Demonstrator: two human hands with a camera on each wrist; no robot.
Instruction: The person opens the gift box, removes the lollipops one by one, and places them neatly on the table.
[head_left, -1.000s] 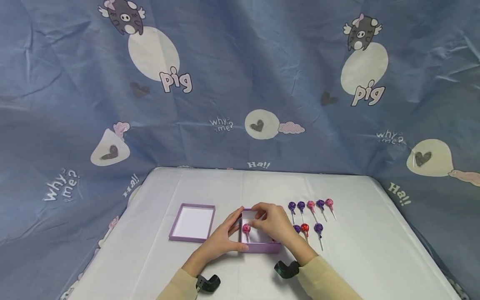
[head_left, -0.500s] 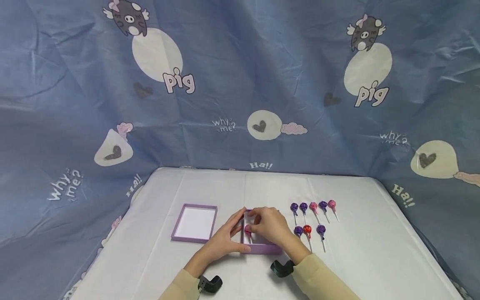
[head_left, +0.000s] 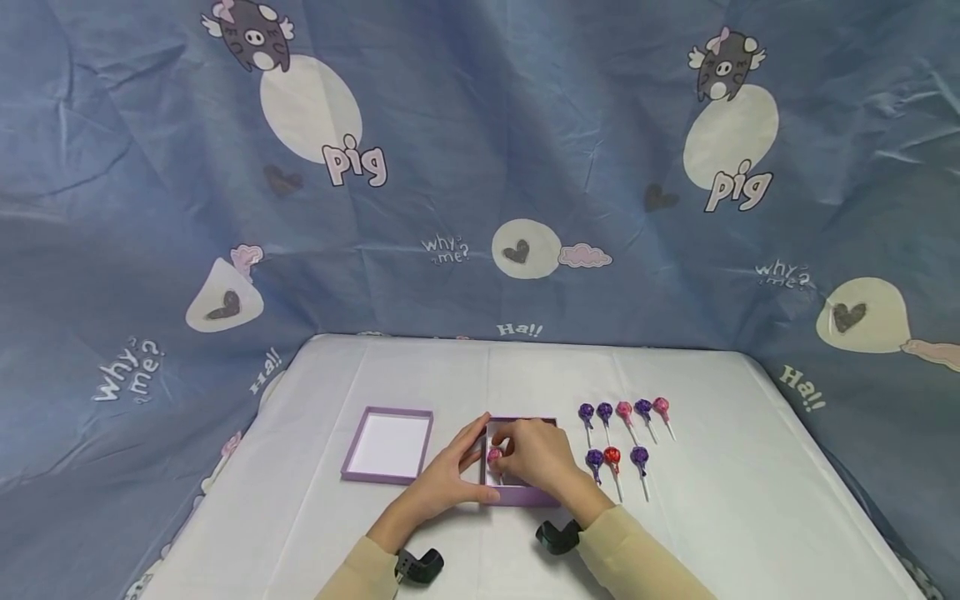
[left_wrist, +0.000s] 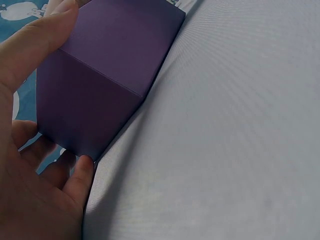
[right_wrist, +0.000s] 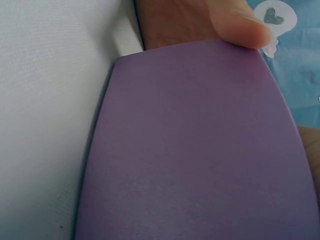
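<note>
An open purple box (head_left: 520, 497) with a white inside stands on the table in the head view. My left hand (head_left: 437, 482) grips its left side, thumb at the front corner and fingers along the side wall. The left wrist view shows that thumb (left_wrist: 52, 32) on the box's top edge. Inside the box, at the left, is a pink lollipop (head_left: 494, 455), which my right hand (head_left: 536, 454) pinches between thumb and finger from above. The right hand covers much of the interior. In the right wrist view the box wall (right_wrist: 195, 140) hides most of that hand.
Left of the box lies a shallow purple lid (head_left: 387, 446), white inside up. To the right, lollipops lie in two rows, several purple ones (head_left: 639, 457), a red one (head_left: 612, 456) and pink ones (head_left: 661, 405). A blue printed cloth (head_left: 480, 167) hangs behind the table.
The right hand has shifted left and down inside the box, onto the pink lollipop. The left hand keeps its grip on the box. More of the front row of lollipops shows now.
</note>
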